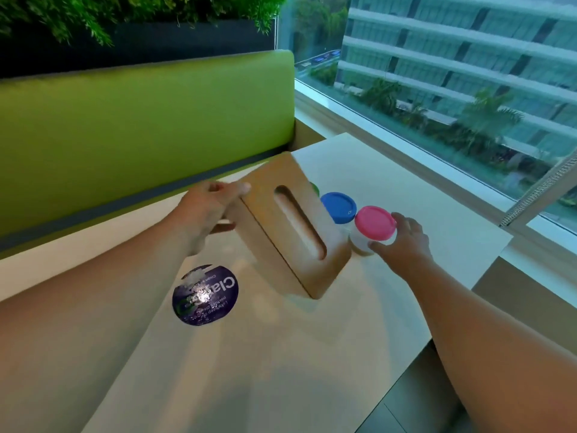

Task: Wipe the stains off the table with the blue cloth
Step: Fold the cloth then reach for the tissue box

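Two hands, left hand (206, 210) gripping tilted wooden box (290, 226); right hand (402, 242) clasping pink-lidded jar (374, 223); purple sticker (212, 298) reads "Cla"

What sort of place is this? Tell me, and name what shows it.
Probably a café or office canteen booth high up: a green padded bench beside a white table, a wooden tissue box and pink-lidded jar, and a big window overlooking an office block.

sticker (205, 295): round, dark purple, white print, on the table (281, 354), text facing away from camera
big word: "Cla…", rest lost in glare
small lines: "Clean…", "Let's Keep our…", remainder unreadable
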